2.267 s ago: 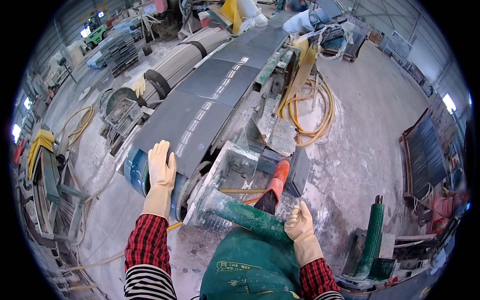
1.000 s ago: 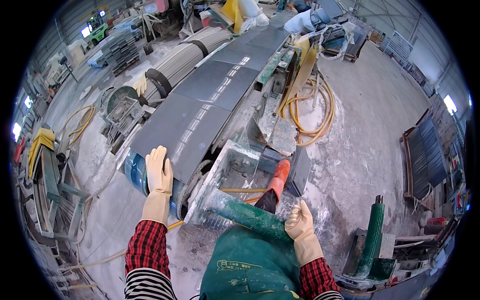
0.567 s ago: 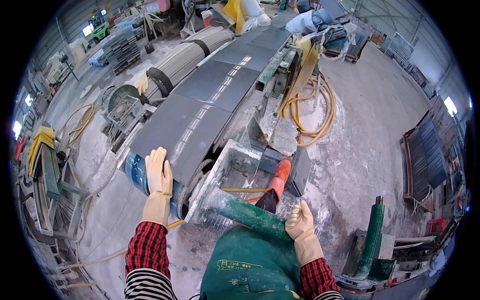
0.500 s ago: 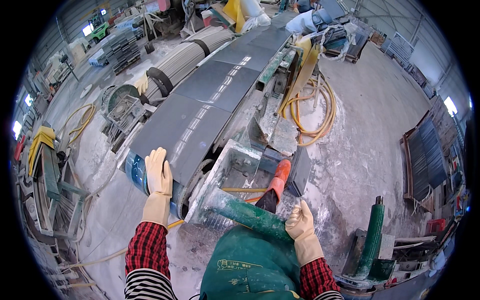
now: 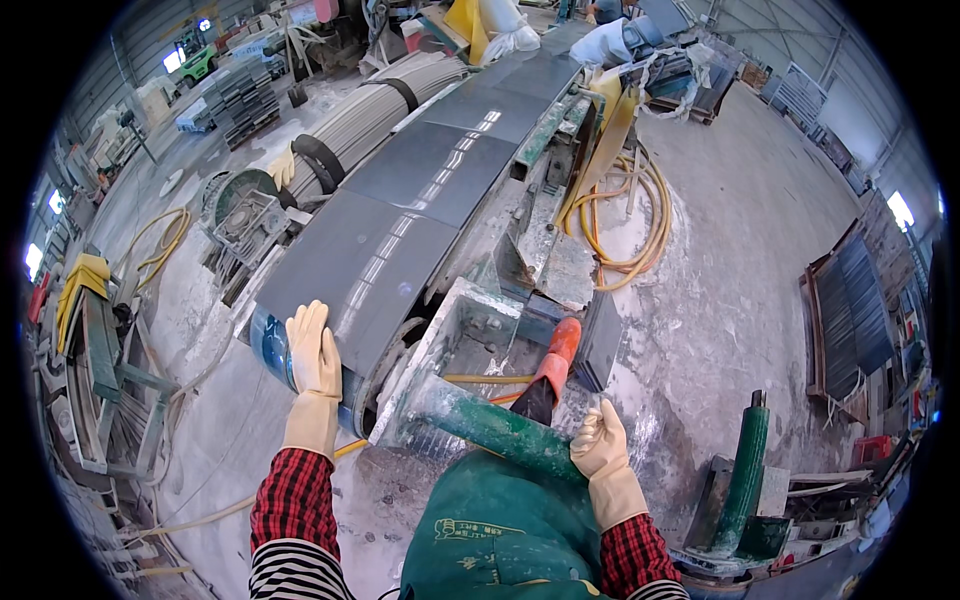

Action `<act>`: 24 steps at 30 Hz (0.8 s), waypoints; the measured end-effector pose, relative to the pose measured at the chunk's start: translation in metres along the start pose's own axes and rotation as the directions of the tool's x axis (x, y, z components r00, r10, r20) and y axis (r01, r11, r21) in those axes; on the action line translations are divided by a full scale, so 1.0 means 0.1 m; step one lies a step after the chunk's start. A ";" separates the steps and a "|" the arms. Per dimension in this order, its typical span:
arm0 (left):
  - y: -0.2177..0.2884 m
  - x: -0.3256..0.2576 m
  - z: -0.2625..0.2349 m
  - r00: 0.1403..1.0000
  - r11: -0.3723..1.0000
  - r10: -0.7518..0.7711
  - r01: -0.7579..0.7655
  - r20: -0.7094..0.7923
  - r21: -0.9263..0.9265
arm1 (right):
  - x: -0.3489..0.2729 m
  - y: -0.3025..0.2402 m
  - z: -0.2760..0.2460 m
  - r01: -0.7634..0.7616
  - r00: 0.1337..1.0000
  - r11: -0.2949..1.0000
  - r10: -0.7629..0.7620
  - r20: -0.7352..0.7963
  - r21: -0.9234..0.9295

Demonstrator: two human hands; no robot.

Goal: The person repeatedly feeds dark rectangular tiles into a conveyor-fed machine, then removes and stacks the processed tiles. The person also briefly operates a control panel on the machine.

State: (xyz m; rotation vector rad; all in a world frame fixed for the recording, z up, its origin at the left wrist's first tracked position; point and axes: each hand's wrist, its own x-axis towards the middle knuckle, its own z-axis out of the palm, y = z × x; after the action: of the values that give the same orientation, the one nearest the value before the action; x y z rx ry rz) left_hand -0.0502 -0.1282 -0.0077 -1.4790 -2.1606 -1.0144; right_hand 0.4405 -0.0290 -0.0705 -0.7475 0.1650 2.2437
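So the left hand [image 5: 314, 352] in its pale glove is lying flat, fingers spread, on the near end of the dark grey stone slab [image 5: 370, 262], right where it curves over the blue roller [image 5: 270, 345] at the near edge of the conveyor line. The right hand [image 5: 598, 447] is curled around the end of a green metal bar [image 5: 495, 428] sticking out from the machine frame [image 5: 455, 340]. An orange-handled tool [image 5: 553, 365] sits just beyond that hand, and yellow hoses [image 5: 625, 215] coil on the dusty floor [image 5: 740, 260] beside the line.
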 end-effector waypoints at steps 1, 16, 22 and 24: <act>0.00 -0.01 0.00 1.000 1.000 -0.001 0.001 -0.001 -0.001 | 0.00 0.00 0.00 0.000 1.000 1.000 0.000 0.004 0.001; 0.03 -0.08 -0.08 1.000 1.000 0.000 -0.001 -0.030 -0.020 | 0.00 0.01 0.01 0.003 1.000 1.000 -0.003 0.006 0.009; 0.00 -0.11 -0.09 0.999 1.000 0.005 -0.005 -0.035 -0.009 | 0.00 0.01 0.01 0.005 1.000 1.000 -0.005 0.000 0.014; 0.01 -0.13 -0.10 0.999 1.000 0.003 -0.003 -0.040 -0.006 | -0.01 0.01 0.02 0.009 1.000 1.000 -0.009 -0.008 0.011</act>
State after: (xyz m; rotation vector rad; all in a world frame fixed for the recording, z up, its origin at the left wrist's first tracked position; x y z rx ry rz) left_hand -0.0455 -0.1438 -0.0083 -1.4516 -2.1290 -1.0414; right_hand 0.4388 -0.0294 -0.0682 -0.7501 0.1778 2.2295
